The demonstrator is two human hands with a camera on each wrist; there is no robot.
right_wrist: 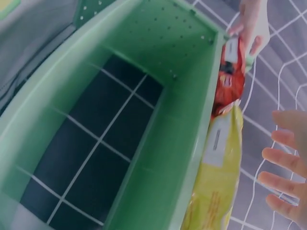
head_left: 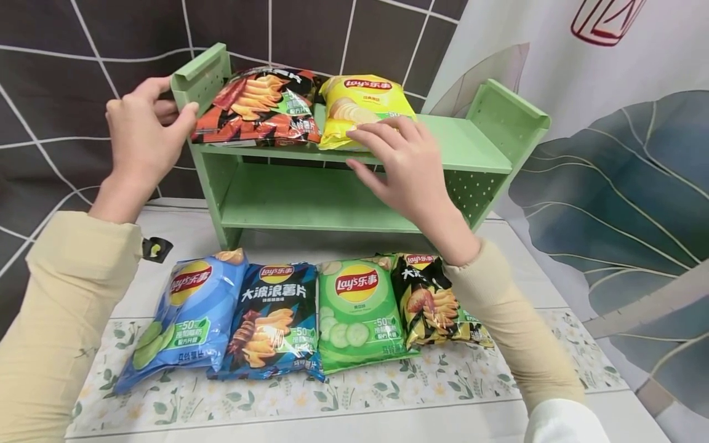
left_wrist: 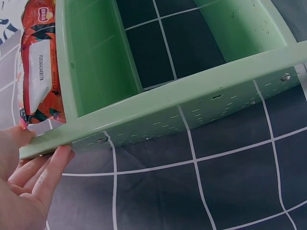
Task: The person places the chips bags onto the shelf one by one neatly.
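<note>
My left hand (head_left: 138,138) pinches the upper left side panel of a green two-tier shelf (head_left: 318,192), thumb on the inner face and fingers outside, as the left wrist view also shows. On the top tier beside that panel lies a red-orange bag of chips (head_left: 260,101). Next to it is a yellow Lay's bag of chips (head_left: 362,98). My right hand (head_left: 407,163) hovers in front of the yellow bag with fingers spread and nothing in them. In the right wrist view a gap shows between its fingers (right_wrist: 280,179) and the yellow bag (right_wrist: 216,177).
Four bags stand out as a row in front of the shelf: light blue (head_left: 191,314), dark blue (head_left: 274,320), green (head_left: 360,314) and black (head_left: 434,301). They lie on a floral table covering (head_left: 266,400). A dark tiled-pattern backdrop (head_left: 310,31) hangs behind.
</note>
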